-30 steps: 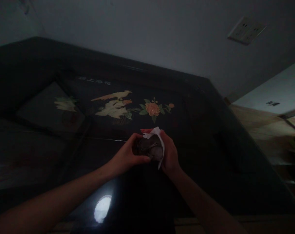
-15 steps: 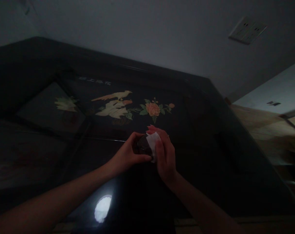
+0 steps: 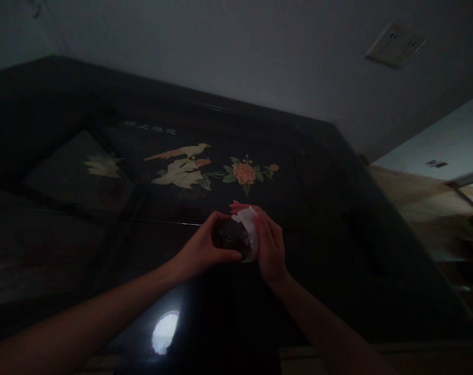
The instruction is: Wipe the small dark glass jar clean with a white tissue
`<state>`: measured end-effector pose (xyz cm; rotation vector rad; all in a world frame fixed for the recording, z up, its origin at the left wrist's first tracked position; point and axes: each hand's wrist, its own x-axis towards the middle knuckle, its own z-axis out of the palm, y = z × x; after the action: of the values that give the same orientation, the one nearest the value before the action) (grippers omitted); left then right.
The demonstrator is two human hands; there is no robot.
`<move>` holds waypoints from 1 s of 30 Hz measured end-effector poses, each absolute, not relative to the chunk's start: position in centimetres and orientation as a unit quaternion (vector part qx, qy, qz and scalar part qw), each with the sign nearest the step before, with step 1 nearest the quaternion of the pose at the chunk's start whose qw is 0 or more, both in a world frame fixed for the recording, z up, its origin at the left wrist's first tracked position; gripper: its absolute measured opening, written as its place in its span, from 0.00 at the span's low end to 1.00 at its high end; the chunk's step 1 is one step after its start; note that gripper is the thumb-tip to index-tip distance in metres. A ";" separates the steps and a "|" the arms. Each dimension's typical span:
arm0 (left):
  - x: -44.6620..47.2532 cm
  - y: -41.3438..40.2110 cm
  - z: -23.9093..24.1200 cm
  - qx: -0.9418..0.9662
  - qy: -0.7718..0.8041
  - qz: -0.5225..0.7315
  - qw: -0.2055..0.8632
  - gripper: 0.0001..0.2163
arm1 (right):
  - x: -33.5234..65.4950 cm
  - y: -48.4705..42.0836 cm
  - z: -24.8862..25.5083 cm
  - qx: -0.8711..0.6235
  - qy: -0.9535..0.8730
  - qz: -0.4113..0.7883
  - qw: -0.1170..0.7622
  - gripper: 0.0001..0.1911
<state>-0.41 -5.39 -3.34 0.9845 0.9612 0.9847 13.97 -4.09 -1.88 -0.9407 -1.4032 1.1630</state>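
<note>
Dimly lit. Dominated by a glossy black table (image 3: 330, 239), inlaid with a bird (image 3: 179, 152) and a flower (image 3: 244, 173); backed by a grey wall (image 3: 220, 52) bearing a socket (image 3: 396, 46); opening onto tan floor (image 3: 396, 192) at right.

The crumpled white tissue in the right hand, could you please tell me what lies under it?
A dark, glossy, rounded object in the bare left hand shows left of the white tissue; whatever part the tissue covers cannot be seen.
</note>
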 end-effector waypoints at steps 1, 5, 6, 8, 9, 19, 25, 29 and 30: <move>-0.4 -5.4 -3.3 0.435 0.420 0.433 0.668 0.26 | 13.9 -4.0 -1.9 -0.392 -0.545 0.531 0.518 0.18; -0.5 -5.4 -3.1 0.420 0.402 0.426 0.693 0.27 | 13.7 -3.5 -1.9 -0.374 -0.401 0.683 0.483 0.20; -0.5 -5.4 -3.1 0.418 0.400 0.425 0.696 0.27 | 13.7 -3.4 -2.0 -0.369 -0.375 0.706 0.474 0.20; -0.4 -5.4 -3.2 0.411 0.396 0.430 0.700 0.27 | 13.7 -3.3 -2.1 -0.364 -0.343 0.731 0.465 0.20; -0.4 -5.4 -3.3 0.408 0.394 0.434 0.701 0.28 | 13.7 -3.2 -2.2 -0.365 -0.338 0.734 0.463 0.20; -0.3 -5.4 -3.5 0.418 0.409 0.456 0.671 0.26 | 14.0 -4.7 -2.1 -0.400 -0.663 0.371 0.512 0.16; -0.3 -5.4 -3.3 0.446 0.438 0.450 0.638 0.22 | 14.0 -5.1 -1.8 -0.355 -0.772 0.240 0.470 0.15; -0.3 -5.3 -3.6 0.427 0.421 0.457 0.657 0.23 | 14.0 -4.8 -1.8 -0.361 -0.740 0.291 0.487 0.14; -0.3 -5.3 -3.6 0.422 0.418 0.458 0.661 0.24 | 14.0 -4.6 -1.9 -0.368 -0.724 0.314 0.492 0.14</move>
<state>-0.33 -5.32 -3.61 0.9553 0.9465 1.0364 14.00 -4.63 -1.86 -0.8933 -1.7569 0.7614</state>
